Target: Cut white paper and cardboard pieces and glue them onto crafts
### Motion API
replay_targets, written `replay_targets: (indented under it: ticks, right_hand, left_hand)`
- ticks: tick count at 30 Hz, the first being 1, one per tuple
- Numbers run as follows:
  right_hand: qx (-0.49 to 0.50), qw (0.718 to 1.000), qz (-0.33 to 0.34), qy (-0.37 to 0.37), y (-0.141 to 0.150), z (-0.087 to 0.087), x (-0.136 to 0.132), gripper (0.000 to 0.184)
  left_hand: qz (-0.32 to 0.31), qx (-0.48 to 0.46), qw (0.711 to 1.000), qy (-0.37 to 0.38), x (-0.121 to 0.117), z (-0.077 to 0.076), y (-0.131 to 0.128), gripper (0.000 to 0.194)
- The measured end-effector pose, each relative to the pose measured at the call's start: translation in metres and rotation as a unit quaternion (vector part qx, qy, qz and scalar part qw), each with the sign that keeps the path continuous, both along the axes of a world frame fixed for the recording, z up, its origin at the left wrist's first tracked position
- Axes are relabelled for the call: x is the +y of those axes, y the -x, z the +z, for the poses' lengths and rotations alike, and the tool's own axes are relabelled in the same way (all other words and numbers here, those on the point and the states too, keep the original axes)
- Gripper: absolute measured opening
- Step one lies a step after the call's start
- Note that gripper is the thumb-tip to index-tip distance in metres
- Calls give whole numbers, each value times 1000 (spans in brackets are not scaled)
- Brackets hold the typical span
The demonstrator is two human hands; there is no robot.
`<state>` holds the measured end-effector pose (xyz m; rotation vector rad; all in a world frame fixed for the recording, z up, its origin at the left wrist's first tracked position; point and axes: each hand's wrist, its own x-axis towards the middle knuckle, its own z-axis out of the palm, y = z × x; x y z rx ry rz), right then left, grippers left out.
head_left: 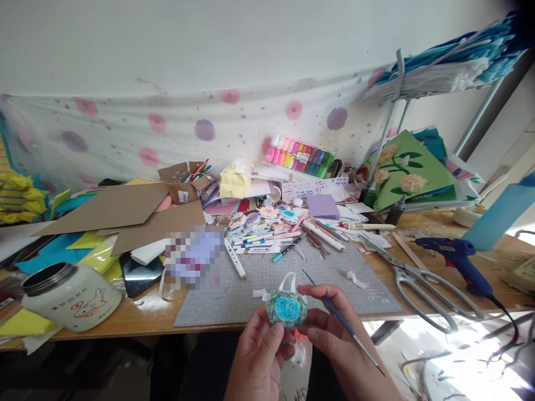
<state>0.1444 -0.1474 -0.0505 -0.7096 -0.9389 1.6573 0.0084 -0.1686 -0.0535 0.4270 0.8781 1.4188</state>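
A small green speckled ornament (pixel 273 305) with a bright blue oval on its front and a white ribbon loop on top is held up at the table's front edge. My left hand (pixel 261 348) grips it from the left, thumb at its lower front. My right hand (pixel 334 328) touches its right side with the lower fingers. A thin blue paintbrush (pixel 334 312) is held in that same hand, slanting down to the right, its dark bristles at the lower end. Something orange and white hangs under the ornament, partly hidden by the fingers.
Beneath lies a grey cutting mat (pixel 225 306) with markers (pixel 259 243) and paper cutouts (pixel 267 213). Large scissors (pixel 412 278) and a blue glue gun (pixel 455 259) lie right. A wide-mouthed jar (pixel 75 298) and cardboard sheets (pixel 112 206) stand left. A rack (pixel 393 122) rises at right.
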Motion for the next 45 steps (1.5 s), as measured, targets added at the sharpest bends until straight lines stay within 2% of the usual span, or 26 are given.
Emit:
replay_targets:
  ticks: [9, 14, 19, 24, 27, 30, 33, 37, 41, 43, 45]
  right_hand:
    - [-17, 999, -30, -8, 10, 4, 0, 43]
    - [-13, 999, -43, -10, 17, 4, 9, 43]
    - [-9, 998, -52, -20, 16, 11, 21, 40]
    - [9, 998, -53, -17, 14, 11, 30, 37]
    - [9, 999, -48, -17, 14, 6, 33, 35]
    - [-2, 999, -44, -22, 15, 1, 36, 35]
    - [-20, 999, -38, -29, 17, -3, 37, 34]
    - [-35, 998, -38, -34, 19, -7, 38, 36]
    - [-95, 992, -31, -72, 9, -10, 38, 35]
    - [-171, 979, -26, -109, -2, -11, 39, 33]
    - [-246, 956, -54, -148, -14, -11, 42, 31]
  left_hand:
    - [-14, -4, 1000, -16, -3, -3, 4, 28]
    - [-9, -3, 1000, -17, 4, -7, 5, 29]
    - [2, 45, 998, -51, 13, 6, 6, 33]
    - [-35, 105, 992, -57, 20, 18, 11, 43]
    - [-44, 128, 988, -80, 27, 15, 16, 58]
    - [-45, 166, 980, -100, 32, 7, 20, 62]
    - [5, 209, 973, -98, 32, 1, 20, 61]
    - [46, 311, 941, -128, 32, -5, 20, 58]
    - [-2, 423, 890, -171, 37, -12, 33, 46]
    - [-20, 471, 864, -176, 41, -11, 42, 47]
    - [-47, 537, 825, -172, 44, -7, 48, 46]
